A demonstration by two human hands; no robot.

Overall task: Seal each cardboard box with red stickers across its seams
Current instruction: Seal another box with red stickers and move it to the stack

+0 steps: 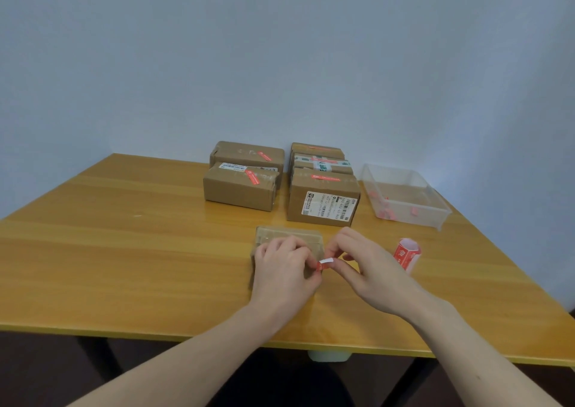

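A small cardboard box (pixel 289 238) lies on the wooden table (pixel 124 251) right in front of me, partly hidden under my left hand (pixel 284 269). Between my two hands is a red sticker (pixel 323 264) with its white backing showing. My left hand pinches its left end over the box's right edge. My right hand (pixel 370 266) pinches the other end with thumb and forefinger. A roll of red stickers (pixel 407 252) stands to the right of my right hand.
Several cardboard boxes with red stickers on top stand at the back: two on the left (pixel 241 189) and a stack on the right (pixel 323 200). A clear plastic tray (pixel 407 210) with red scraps sits at the far right.
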